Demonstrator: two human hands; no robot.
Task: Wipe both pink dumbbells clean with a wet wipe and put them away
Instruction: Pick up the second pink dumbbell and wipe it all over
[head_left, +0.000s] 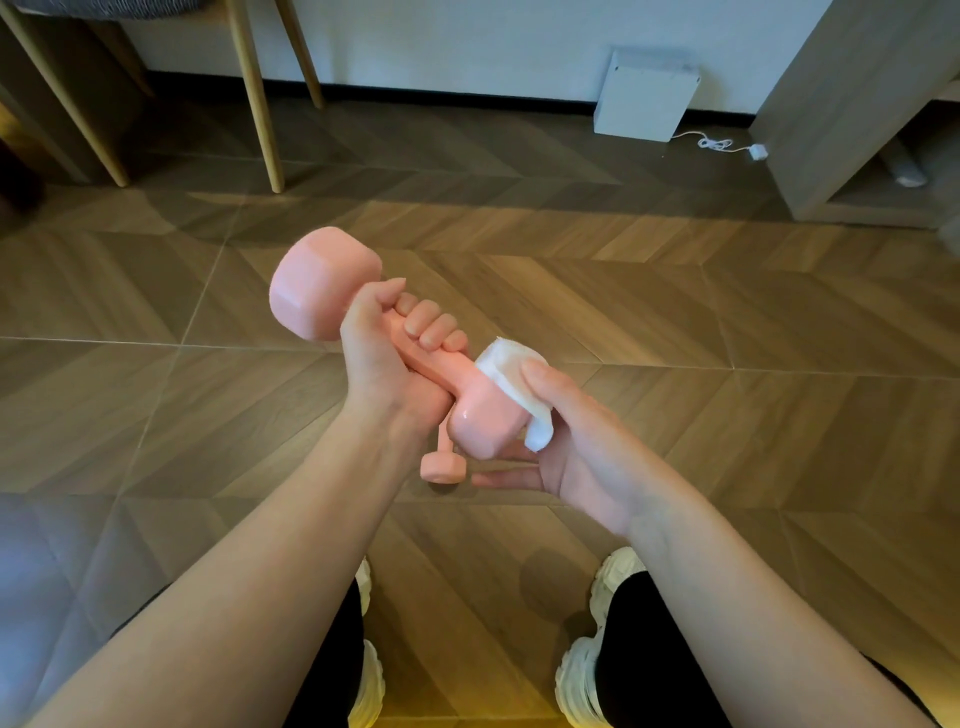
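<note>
Left hand (387, 358) fingers wrap tight round handle of glossy pink dumbbell (324, 283), held mid-air; right hand (576, 447) pinches folded white wet wipe (501, 366) over its lower head; second pink dumbbell (441, 467) on herringbone floor (675, 312) beneath.

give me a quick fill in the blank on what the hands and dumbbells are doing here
The left hand grips the raised dumbbell by its ____.
The right hand presses a ____ wet wipe on its near head.
The second dumbbell lies on the ____, partly hidden behind the raised one.
Missing words: handle; white; floor.
</note>
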